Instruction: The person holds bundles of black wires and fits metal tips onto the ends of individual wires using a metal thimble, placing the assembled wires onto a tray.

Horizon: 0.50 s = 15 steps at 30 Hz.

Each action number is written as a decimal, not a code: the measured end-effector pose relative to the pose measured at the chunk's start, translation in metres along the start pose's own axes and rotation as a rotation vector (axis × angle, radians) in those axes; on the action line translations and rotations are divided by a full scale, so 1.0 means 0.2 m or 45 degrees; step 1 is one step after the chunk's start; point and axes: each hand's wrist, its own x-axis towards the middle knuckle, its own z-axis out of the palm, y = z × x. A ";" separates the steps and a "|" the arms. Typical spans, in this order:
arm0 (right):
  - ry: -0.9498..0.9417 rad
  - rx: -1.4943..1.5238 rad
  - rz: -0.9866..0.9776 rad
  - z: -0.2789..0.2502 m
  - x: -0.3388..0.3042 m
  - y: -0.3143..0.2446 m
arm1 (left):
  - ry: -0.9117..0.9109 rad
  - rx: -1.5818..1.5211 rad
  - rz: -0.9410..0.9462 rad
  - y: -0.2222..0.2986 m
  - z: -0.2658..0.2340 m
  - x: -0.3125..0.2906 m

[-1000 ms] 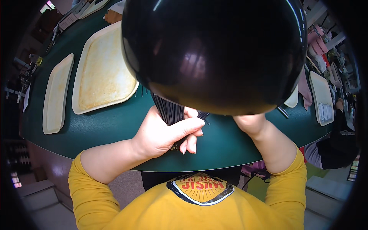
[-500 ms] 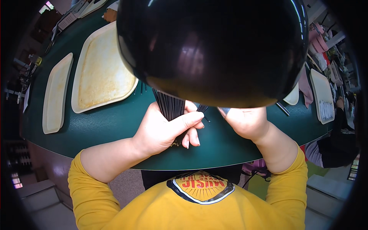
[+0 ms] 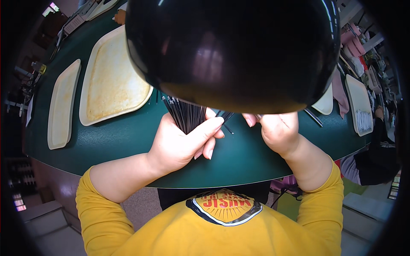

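Observation:
My left hand (image 3: pixel 177 138) is closed round a bundle of thin black rods (image 3: pixel 188 115), which fan out upward with small shiny tips. A few more black rods (image 3: pixel 225 119) stick out to the right past its thumb. To the right, my right hand (image 3: pixel 277 132) is curled with its fingertips drawn together, apart from the bundle. Part of its fingers is hidden under a large glossy black dome (image 3: pixel 235 55), so what they grip cannot be made out. Beneath both hands lies the green tabletop (image 3: pixel 239 166).
A big stained cream tray (image 3: pixel 111 81) and a narrower one (image 3: pixel 64 106) lie on the left. On the right are a tray (image 3: pixel 358 94) of thin pale pieces, a dark metal rod (image 3: pixel 314 118) and a pink cloth (image 3: pixel 339 94). Another person's dark sleeve (image 3: pixel 380 149) shows at far right.
The dome has shifted slightly up and left in view, uncovering more rod tips. The bundle leans further left in my left hand. My right hand has turned and its fingertips have drawn together.

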 end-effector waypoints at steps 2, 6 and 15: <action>-0.041 -0.160 -0.060 0.00 0.01 -0.01 | 0.058 -0.032 0.008 0.00 0.02 0.00; -0.082 0.107 0.129 -0.02 0.02 0.00 | 0.026 -0.157 -0.009 0.01 0.01 -0.01; -0.268 0.189 0.273 0.02 0.02 0.01 | -0.230 -0.623 -0.285 0.01 -0.02 -0.01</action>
